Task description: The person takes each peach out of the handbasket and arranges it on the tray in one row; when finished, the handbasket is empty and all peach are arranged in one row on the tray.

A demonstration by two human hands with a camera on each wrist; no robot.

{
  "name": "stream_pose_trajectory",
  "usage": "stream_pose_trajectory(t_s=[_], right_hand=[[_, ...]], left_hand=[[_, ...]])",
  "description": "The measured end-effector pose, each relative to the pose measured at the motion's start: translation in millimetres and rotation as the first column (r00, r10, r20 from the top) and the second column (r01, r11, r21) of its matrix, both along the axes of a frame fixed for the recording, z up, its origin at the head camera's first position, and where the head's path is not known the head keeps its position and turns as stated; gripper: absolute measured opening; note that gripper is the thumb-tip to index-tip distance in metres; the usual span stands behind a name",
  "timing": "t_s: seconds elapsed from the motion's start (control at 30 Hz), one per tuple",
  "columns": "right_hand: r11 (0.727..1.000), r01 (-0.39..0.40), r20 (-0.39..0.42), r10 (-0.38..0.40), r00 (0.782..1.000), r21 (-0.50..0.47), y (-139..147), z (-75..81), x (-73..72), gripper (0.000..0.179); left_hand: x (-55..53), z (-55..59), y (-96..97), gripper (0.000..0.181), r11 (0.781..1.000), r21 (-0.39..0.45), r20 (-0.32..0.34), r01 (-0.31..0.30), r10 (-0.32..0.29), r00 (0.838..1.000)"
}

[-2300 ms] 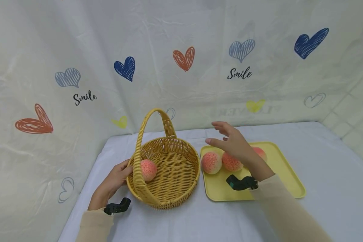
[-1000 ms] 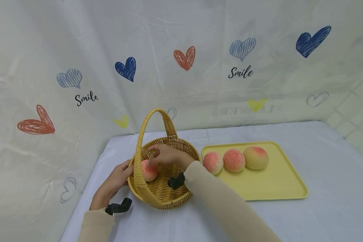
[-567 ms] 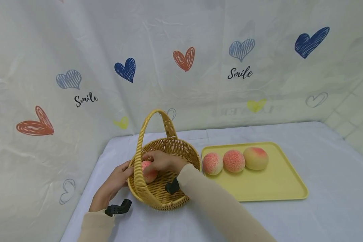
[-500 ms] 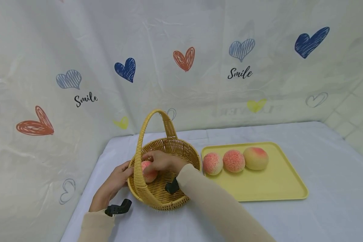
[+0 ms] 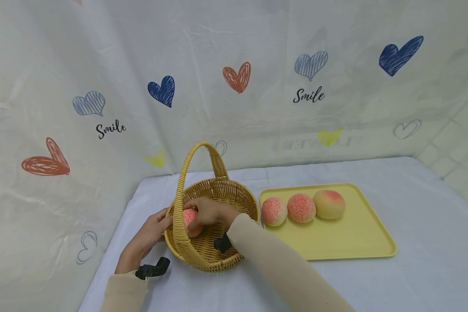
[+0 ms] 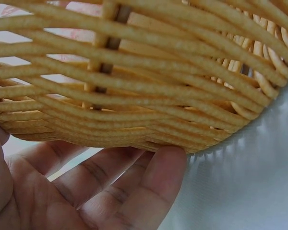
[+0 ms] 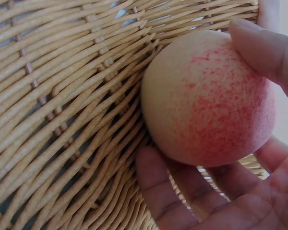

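A round woven wicker basket with a tall arched handle stands on the table. My left hand grips its left side; in the left wrist view, the fingers lie against the lower outside of the weave. Inside the basket, by the left wall, my right hand holds a pink and cream peach. Its thumb presses one side of the fruit while the fingers curl under the other. From the head, the handle and right hand partly cover this peach.
Just right of the basket lies a yellow tray. Three peaches sit in a row along its back left: one speckled, another speckled, and a smoother yellowish one. A white curtain printed with hearts hangs behind the table.
My right hand has moved left from above the tray into the basket, and its fingers have closed round the peach there. The left hand has stayed on the basket's side.
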State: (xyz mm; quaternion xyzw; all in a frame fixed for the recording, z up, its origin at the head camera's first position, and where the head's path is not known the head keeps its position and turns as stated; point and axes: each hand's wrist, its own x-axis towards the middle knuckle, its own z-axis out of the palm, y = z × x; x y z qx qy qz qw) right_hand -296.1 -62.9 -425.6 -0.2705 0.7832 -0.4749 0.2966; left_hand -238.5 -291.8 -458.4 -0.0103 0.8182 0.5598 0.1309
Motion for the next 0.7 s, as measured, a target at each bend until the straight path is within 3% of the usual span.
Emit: stream_pose_trajectory(t_s=[0.3,0.7], right_hand=[[1.000,0.026,-0.027,-0.026,0.999,-0.005,9.5,8.3,0.8,0.058],[0.993,0.070,-0.045,-0.074,0.996,-0.094,40.3,37.9,2.6,0.057]], left_hand=[[0.8,3.7,1.5,0.051,1.000,-0.002,0.013,-0.007,0.007,1.000],[2.0,5.1,2.2,0.051,0.999,-0.026,0.016,-0.021,0.021,1.000]])
